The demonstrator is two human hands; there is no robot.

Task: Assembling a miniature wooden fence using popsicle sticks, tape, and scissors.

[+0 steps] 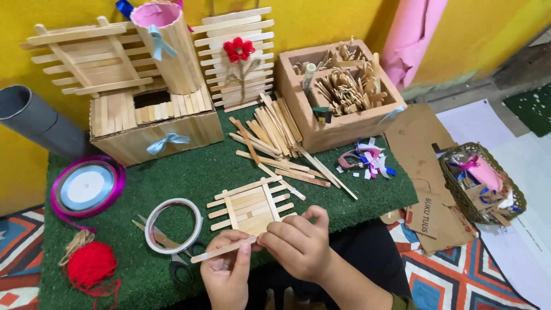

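My left hand (227, 270) pinches a single flat wooden craft stick (221, 250) that points left, low at the front of the green mat. My right hand (298, 244) closes on the same stick's right end, thumb raised. Just beyond both hands lies a small panel of glued sticks (249, 205), flat on the mat. A loose heap of sticks (275, 135) lies farther back.
A tape ring (173, 225) rests on scissors (178, 261) to the left, near red yarn (92, 265) and a ribbon spool (86, 186). Behind stand a stick-covered box (155, 126), a stick cup (169, 46), a cardboard organiser (338, 92). A wicker basket (482, 183) sits right.
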